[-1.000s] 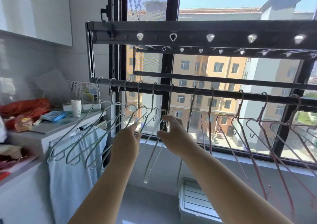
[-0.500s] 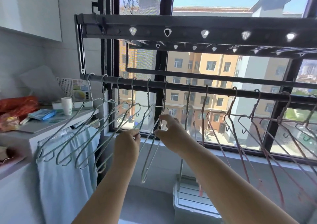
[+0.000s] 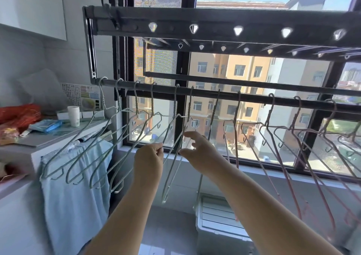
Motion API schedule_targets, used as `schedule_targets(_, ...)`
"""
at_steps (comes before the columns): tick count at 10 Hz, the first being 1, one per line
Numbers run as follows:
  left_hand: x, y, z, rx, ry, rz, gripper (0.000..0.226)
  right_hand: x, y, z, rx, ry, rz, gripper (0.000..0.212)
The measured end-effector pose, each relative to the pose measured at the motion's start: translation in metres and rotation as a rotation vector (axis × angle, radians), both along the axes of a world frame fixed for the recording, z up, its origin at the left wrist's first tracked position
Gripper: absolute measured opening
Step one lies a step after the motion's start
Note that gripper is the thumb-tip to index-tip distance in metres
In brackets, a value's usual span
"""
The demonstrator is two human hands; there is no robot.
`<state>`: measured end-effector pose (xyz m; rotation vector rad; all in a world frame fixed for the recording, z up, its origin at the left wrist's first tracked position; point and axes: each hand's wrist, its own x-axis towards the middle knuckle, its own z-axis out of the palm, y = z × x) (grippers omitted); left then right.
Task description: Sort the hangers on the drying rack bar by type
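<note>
Green hangers point(image 3: 152, 100) hang at the left end of the rack bar point(image 3: 254, 98), pink hangers point(image 3: 269, 112) at the right.
The left hand point(image 3: 149, 161) pinches the wire of one green hanger with curled fingers; the right hand point(image 3: 201, 149) has its fingers spread just beside the next one. A white cup point(image 3: 73, 116) stands on the shelf point(image 3: 39, 143), its inside not visible. A plastic box point(image 3: 218, 221) on the floor has its lid on.

Head camera, single view: wide-angle, worn, faces forward to the window point(image 3: 184, 63), slightly downward; bar point(image 3: 254, 98) near, across mid-frame; floor point(image 3: 166, 229) at lower edge.
</note>
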<state>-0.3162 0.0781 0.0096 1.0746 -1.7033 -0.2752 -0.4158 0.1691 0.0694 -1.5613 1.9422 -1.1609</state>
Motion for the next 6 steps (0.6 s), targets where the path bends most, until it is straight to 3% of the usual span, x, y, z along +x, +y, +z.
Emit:
schedule_targets(4, 0.001, -0.005, -0.006, -0.03, -0.001, 0.026, 0.021, -0.004, 0.025, 0.0, 0.031, -0.047, 0.009, 0.047)
schedule_targets(6, 0.008, -0.003, -0.008, 0.027, -0.014, 0.028, 0.026, -0.026, 0.072, 0.007, -0.109, -0.045, 0.064, 0.039)
